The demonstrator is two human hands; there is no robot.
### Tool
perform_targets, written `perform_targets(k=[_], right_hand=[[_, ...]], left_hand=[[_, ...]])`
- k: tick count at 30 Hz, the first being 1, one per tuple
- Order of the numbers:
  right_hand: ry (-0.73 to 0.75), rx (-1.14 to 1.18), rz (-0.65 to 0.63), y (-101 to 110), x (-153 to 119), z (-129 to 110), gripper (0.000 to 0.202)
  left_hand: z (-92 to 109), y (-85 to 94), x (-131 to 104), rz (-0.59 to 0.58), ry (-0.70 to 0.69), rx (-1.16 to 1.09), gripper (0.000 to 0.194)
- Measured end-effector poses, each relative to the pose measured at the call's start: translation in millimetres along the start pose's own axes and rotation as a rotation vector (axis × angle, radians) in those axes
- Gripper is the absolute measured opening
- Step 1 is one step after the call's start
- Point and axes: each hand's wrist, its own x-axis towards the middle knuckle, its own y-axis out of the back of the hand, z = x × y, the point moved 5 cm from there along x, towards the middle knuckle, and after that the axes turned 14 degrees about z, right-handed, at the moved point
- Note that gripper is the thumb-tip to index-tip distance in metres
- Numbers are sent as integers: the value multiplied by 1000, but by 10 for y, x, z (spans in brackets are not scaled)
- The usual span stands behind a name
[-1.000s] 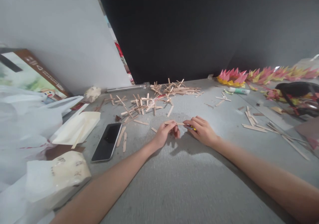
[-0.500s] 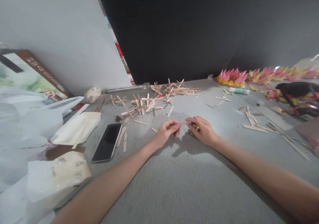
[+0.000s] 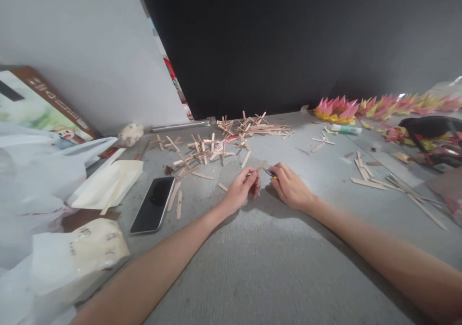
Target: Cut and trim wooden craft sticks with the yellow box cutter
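Near the middle of the grey table (image 3: 231, 267), my left hand (image 3: 244, 186) pinches a short wooden stick (image 3: 261, 165) that points up and to the right. Just right of it, my right hand (image 3: 290, 186) is closed on a small tool (image 3: 270, 173) with a yellow part and a dark metal tip. The tip is close to the stick; whether they touch is hard to tell. Most of the tool is hidden in my fingers. Beyond both hands lies a pile of wooden sticks (image 3: 267, 129), some joined into crossed shapes.
Left of my hands are a phone (image 3: 153, 204), a paper tray (image 3: 124, 183) and plastic bags (image 3: 39, 180). To the right lie loose sticks (image 3: 366, 183), a glue tube (image 3: 345, 129) and pink and yellow paper pieces (image 3: 335, 109). A black panel (image 3: 252, 41) stands behind.
The stick between my hands now tilts upward and its far end is free of my right fingers. My right hand has turned slightly, and the tool's tip shows beside the stick.
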Motion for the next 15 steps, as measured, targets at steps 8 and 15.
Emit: perform_targets(k=[8, 15], right_hand=[[-61, -25, -132, -54, -41, 37, 38], [-88, 5, -64, -17, 0, 47, 43]], left_hand=[[-42, 23, 25, 6, -54, 11, 46], [-93, 32, 44, 27, 4, -60, 44]])
